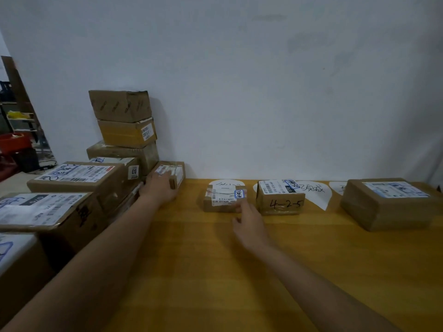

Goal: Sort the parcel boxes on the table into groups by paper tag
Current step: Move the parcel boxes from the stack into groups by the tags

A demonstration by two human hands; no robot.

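two boxes ahead: my left hand (pixel 159 188) covers the small box (pixel 173 174) beside the stack (pixel 124 130), grip unclear; my right hand (pixel 249 224), fingers extended, touches the tagged box (pixel 224 196) right of it on the table (pixel 215 259).

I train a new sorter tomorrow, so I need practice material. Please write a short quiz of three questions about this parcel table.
1. True or false: the box marked 4-2-5 stands to the right of the small box with the blue-framed sticker.
2. What does the left hand touch? A) the box marked 4-2-5 B) the small box with the blue-framed sticker C) the small labelled box beside the stack
3. Fill in: the fingertips of the right hand touch the near side of the box with the ______ sticker.
Key: 1 true; 2 C; 3 blue-framed.
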